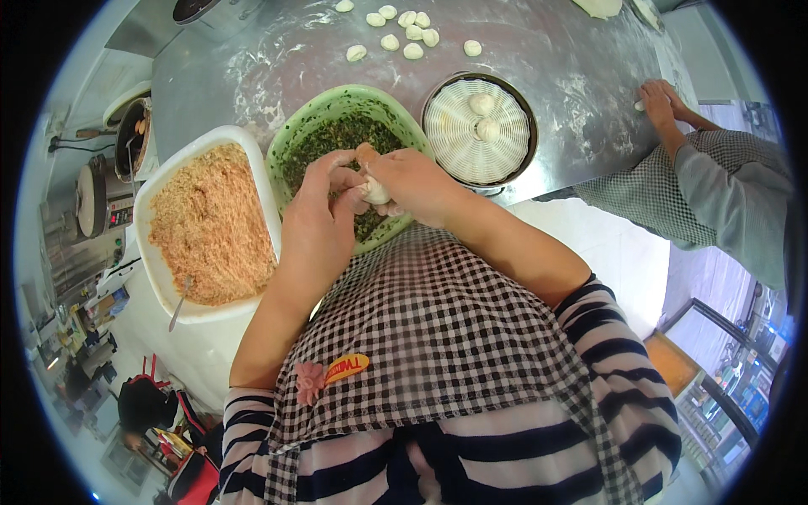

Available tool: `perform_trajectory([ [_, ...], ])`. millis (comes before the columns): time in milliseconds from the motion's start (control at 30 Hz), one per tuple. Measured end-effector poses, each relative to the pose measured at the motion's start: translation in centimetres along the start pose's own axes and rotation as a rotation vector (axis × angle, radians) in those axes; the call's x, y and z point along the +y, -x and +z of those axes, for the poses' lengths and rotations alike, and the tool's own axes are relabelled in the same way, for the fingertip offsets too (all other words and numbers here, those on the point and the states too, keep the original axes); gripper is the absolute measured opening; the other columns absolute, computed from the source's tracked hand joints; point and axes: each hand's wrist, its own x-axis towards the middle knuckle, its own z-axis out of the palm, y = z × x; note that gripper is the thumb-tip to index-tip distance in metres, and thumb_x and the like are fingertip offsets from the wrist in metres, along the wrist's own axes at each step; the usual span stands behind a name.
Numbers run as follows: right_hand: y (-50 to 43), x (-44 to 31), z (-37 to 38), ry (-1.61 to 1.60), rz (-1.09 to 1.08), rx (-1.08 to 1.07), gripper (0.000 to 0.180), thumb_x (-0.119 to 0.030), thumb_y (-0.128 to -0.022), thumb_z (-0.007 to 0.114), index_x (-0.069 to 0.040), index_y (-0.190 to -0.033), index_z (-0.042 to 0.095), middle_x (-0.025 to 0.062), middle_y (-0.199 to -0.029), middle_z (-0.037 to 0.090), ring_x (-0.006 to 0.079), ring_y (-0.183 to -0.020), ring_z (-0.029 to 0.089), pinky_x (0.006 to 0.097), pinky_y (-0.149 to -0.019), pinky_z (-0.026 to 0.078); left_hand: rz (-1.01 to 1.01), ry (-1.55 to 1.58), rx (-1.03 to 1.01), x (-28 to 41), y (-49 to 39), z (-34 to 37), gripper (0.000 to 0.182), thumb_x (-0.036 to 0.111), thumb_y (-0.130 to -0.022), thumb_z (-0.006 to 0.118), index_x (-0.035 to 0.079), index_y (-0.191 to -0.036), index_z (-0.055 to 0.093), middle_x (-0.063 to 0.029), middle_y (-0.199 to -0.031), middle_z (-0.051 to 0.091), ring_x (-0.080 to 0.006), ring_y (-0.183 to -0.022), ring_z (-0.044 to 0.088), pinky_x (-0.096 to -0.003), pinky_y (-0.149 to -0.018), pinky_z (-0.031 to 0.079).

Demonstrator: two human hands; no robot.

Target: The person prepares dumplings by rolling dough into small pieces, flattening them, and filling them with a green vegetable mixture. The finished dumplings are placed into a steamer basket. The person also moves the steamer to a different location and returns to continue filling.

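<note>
Between my left hand (328,189) and my right hand (413,183) is a pale dough bun (377,191), its top gathered under my fingers. Both hands grip it above a green plastic basin (413,134) of chopped green filling (353,134). The fingers partly cover the bun, so its closure is hard to see. Left of the basin, a white tub (252,154) holds crumbly orange-brown filling (211,221), with a spoon (180,305) leaning in it. To the right, a round steamer tray (454,142) with a white woven liner carries two formed buns (484,117).
Several dough pieces (413,50) lie on the floured steel table (536,50). At the right edge, a co-worker's hands (663,104) press a small dough piece. A metal pot (221,16) stands far left, and a pan with eggs (132,136) sits beside the table.
</note>
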Motion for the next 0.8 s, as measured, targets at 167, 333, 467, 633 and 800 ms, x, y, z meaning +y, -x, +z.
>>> perform_trajectory([
  [167,0.9,0.1,1.1,0.034,0.007,0.085,0.064,-0.056,-0.103,0.040,0.000,-0.087,0.067,0.0069,-0.074,0.065,0.0149,-0.058,0.058,0.0280,-0.053,0.045,0.045,-0.067,-0.014,0.7,0.8,0.6,0.042,-0.006,-0.093,0.058,0.001,-0.132,0.047,-0.0117,-0.103,0.066,-0.0195,-0.095,0.066,-0.0341,-0.083,0.056],
  [333,1.7,1.9,1.2,-0.215,-0.001,0.026,0.066,-0.055,-0.104,0.037,0.001,-0.086,0.067,0.0080,-0.074,0.064,0.0167,-0.060,0.059,0.0284,-0.052,0.048,-0.022,-0.125,-0.061,0.4,1.4,1.0,0.043,-0.007,-0.093,0.057,0.001,-0.134,0.047,-0.0120,-0.102,0.066,-0.0206,-0.095,0.066,-0.0346,-0.083,0.056],
  [467,2.1,4.2,0.9,-0.306,-0.008,-0.006,0.062,-0.054,-0.104,0.038,0.001,-0.092,0.064,0.0066,-0.078,0.065,0.0142,-0.062,0.058,0.0254,-0.051,0.045,0.142,-0.185,-0.089,-0.6,2.2,1.9,0.044,-0.006,-0.091,0.060,0.002,-0.134,0.049,-0.0139,-0.104,0.065,-0.0226,-0.092,0.066,-0.0345,-0.081,0.056],
  [633,2.8,6.2,-0.4,-0.518,0.028,-0.047,0.056,-0.053,-0.104,0.041,-0.003,-0.093,0.063,0.0054,-0.076,0.063,0.0132,-0.054,0.055,0.0235,-0.045,0.040,0.254,-0.263,-0.117,-1.4,2.1,3.2,0.042,-0.003,-0.089,0.063,0.004,-0.130,0.053,-0.0152,-0.105,0.063,-0.0263,-0.090,0.064,-0.0356,-0.076,0.055],
  [800,4.2,6.5,-1.9,-0.500,0.146,0.084,0.056,-0.054,-0.103,0.042,-0.004,-0.094,0.063,0.0060,-0.076,0.063,0.0147,-0.053,0.056,0.0239,-0.041,0.037,0.461,-0.249,-0.168,0.0,0.8,5.2,0.035,-0.002,-0.089,0.064,0.003,-0.123,0.058,-0.0153,-0.099,0.065,-0.0293,-0.085,0.064,-0.0366,-0.075,0.052],
])
